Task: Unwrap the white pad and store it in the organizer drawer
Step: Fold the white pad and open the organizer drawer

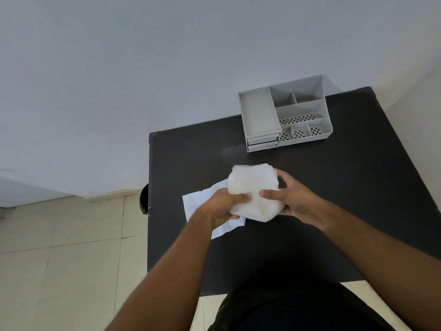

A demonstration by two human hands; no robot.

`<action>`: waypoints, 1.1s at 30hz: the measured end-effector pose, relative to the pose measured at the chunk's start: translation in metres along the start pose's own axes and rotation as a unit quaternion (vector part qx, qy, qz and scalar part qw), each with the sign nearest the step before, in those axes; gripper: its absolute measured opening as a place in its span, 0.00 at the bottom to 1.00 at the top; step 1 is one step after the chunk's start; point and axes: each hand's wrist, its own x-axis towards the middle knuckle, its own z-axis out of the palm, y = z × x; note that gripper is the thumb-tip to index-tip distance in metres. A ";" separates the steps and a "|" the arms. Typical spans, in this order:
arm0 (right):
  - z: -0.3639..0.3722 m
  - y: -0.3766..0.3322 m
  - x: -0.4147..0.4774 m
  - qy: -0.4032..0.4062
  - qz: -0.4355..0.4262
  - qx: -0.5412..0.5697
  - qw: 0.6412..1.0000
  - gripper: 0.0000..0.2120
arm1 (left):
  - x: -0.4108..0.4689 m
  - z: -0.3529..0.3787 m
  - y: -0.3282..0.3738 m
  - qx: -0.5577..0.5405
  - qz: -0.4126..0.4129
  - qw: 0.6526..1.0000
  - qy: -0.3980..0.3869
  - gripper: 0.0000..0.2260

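A folded white pad (253, 187) is held above the black table (334, 211) between both hands. My left hand (222, 206) grips its near left edge, and my right hand (291, 199) holds its right side with the thumb pressed on top. Beneath the left hand a flat white wrapper (198, 201) lies on the table. The grey organizer (284, 113) stands at the far side of the table, well beyond the pad. Its two small drawers (262, 143) on the front left look pushed in.
The organizer's top has open compartments, some with perforated floors. The table's left edge (149, 187) drops to a tiled floor (71, 259), with a dark round object (144, 199) beside that edge. A pale wall rises behind the table.
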 end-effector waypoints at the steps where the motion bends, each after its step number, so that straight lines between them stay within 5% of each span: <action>1: 0.000 0.000 0.000 0.002 -0.002 -0.022 1.000 0.38 | 0.000 0.000 -0.001 0.008 0.001 1.000 0.010 0.17; 6: 0.009 0.004 0.006 0.066 -0.056 -0.104 0.991 0.40 | 0.005 0.000 -0.005 -0.027 0.015 0.999 0.008 0.20; 11: 0.014 0.000 0.012 0.039 -0.076 -0.131 0.988 0.32 | 0.006 -0.006 -0.008 -0.057 0.053 0.997 0.000 0.25; 18: 0.010 -0.015 0.037 0.091 -0.005 -0.037 0.995 0.19 | 0.010 -0.019 -0.006 -0.091 0.077 0.989 0.085 0.17; 33: 0.023 -0.088 0.090 0.127 0.036 0.219 0.967 0.04 | 0.020 -0.026 0.012 -0.087 0.085 0.970 0.211 0.22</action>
